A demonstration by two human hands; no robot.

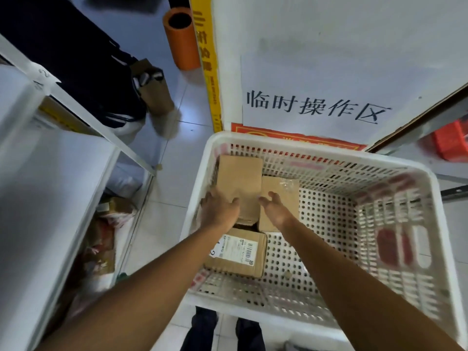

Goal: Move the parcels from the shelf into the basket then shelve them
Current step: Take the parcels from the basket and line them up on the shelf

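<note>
Three cardboard parcels lie in the left half of the white perforated basket (395, 173). The tall plain parcel (239, 178) leans against the far left wall, tilted, with its lower end resting over the other two. Just right of it, touching its side, lies a flatter parcel with clear tape (281, 196) on its top. Nearest the person sits the labelled parcel (238, 252), flat on the basket floor, its white shipping label face up. The right half of the basket floor shows only its rows of holes.

The left hand (220, 209) lies on the lower part of the tall plain parcel, its fingers curled over the near edge, so its grip is clamped on that parcel. The right hand (274, 209) hovers above the taped parcel, fingers spread and slightly bent, its grip apart; whether it touches the cardboard cannot be told.

Behind the basket stands a white board with a paper sign (316, 107) in black characters. To the left is a white shelf (50, 178), with bags and small packets (106, 224) heaped on its lower level. An orange tube (181, 39) stands on the tiled floor (182, 153), and another person's legs and shoe (162, 122) are near it.
</note>
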